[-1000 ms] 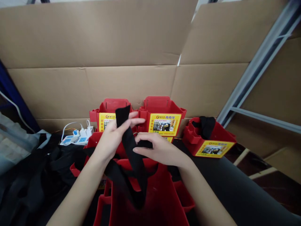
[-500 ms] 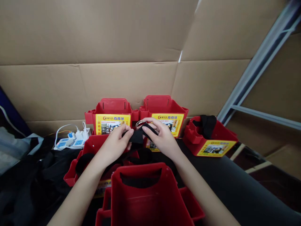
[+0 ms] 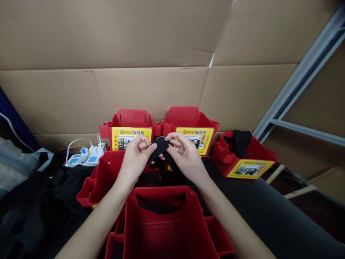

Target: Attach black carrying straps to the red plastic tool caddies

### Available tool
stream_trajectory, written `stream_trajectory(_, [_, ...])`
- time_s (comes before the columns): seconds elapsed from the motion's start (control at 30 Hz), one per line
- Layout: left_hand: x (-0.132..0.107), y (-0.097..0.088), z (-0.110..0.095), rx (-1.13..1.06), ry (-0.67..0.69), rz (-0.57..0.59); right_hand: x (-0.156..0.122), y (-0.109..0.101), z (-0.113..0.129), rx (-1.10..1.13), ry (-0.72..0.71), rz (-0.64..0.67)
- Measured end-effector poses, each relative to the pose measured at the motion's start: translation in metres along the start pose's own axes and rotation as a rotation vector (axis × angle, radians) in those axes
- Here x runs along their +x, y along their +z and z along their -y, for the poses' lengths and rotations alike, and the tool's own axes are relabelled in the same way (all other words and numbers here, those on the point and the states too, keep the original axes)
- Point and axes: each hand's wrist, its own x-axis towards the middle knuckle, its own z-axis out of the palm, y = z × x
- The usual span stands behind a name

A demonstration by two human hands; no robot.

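My left hand (image 3: 137,154) pinches a black webbing strap (image 3: 158,148) between thumb and fingers. From the other side, my right hand (image 3: 185,153) closes on the same strap and on a metal ring (image 3: 163,138). The strap lies folded over at the ring, and one length hangs down below my hands. Whether it passes fully through the ring I cannot tell. Directly beneath stands an open red plastic box (image 3: 167,233) with side pockets and a slot in its far wall; dark strap shows through the slot.
Behind my hands stand two red boxes with yellow labels, a left one (image 3: 132,118) and a right one (image 3: 184,114). Another red box (image 3: 248,153) holding black strap is at right. A white power strip (image 3: 87,158) lies left, before a cardboard wall (image 3: 151,86).
The strap end that stuck out between my hands is now folded over at the ring. My left hand has turned and shifted slightly. The view has moved a little.
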Motion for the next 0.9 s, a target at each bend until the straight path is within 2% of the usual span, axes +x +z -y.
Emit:
stream_trajectory(0.17, [0.002,-0.002,0.001,0.026,0.093,-0.005,0.000,-0.002,0.010,-0.164,-0.061,-0.088])
stream_trajectory(0.37, [0.005,-0.005,0.003,0.169,0.230,0.094,0.000,-0.014,0.014,-0.112,0.042,-0.075])
stream_trajectory(0.53, [0.003,-0.005,0.003,0.353,0.367,0.139,0.001,-0.014,0.013,-0.134,0.104,-0.099])
stream_trajectory(0.73, [0.002,-0.006,0.003,0.584,0.419,0.163,0.001,-0.012,0.009,-0.274,0.017,-0.031])
stream_trajectory(0.9, [0.005,-0.012,0.000,0.610,0.403,0.228,-0.003,-0.009,0.006,-0.428,-0.085,-0.041])
